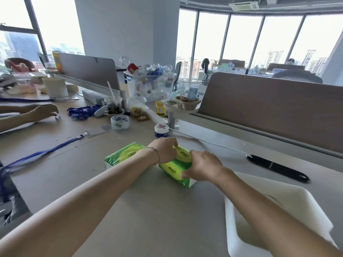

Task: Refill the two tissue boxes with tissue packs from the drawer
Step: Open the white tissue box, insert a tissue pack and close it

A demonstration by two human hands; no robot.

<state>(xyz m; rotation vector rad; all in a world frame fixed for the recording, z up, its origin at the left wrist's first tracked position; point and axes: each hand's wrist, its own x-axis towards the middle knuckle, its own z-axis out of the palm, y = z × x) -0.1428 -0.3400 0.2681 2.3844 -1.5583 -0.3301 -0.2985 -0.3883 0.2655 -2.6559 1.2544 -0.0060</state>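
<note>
Two green and yellow tissue packs lie on the grey desk. The right tissue pack (175,167) is gripped by both hands: my left hand (165,150) pinches its far top edge, and my right hand (201,166) clamps its near right end. The left tissue pack (122,154) rests flat just left of my left wrist, untouched. A white tissue box (289,204) lies on the desk under my right forearm at the lower right, with its open hollow side facing me. Only one box is in view.
Another person's hands (43,112) rest on the desk at far left. Blue lanyards (37,154), a tape roll (119,121), a small white jar (161,129), drink cups and a bin of bottles (151,84) crowd the back. A black cable slot (278,168) lies right; brown dividers stand behind.
</note>
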